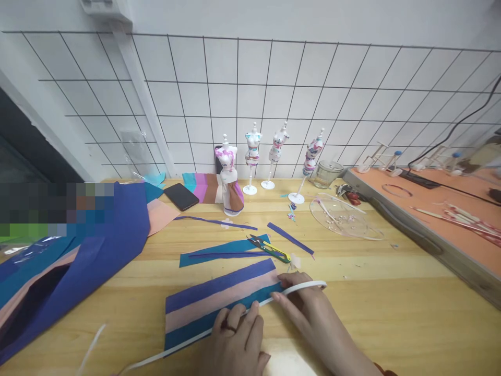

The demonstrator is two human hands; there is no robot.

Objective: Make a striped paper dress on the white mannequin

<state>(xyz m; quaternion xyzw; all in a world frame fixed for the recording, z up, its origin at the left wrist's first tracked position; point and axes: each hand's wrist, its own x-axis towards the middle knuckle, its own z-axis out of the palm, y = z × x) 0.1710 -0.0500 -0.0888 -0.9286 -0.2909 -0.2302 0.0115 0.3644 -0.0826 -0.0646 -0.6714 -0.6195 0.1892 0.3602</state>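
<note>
A striped piece of paper, purple, pink and teal, lies flat on the wooden table in front of me. A thin white strip runs along its lower teal edge. My left hand presses the strip and the paper's edge with bent fingers pinched together. My right hand lies on the strip near the paper's right corner, its fingers closed over it. Yellow-handled snips rest just beyond the paper on a teal scrap.
Large purple and teal sheets cover the left side. A phone, several small mannequins, a glass jar and a clear plate stand at the back. An orange board is on the right.
</note>
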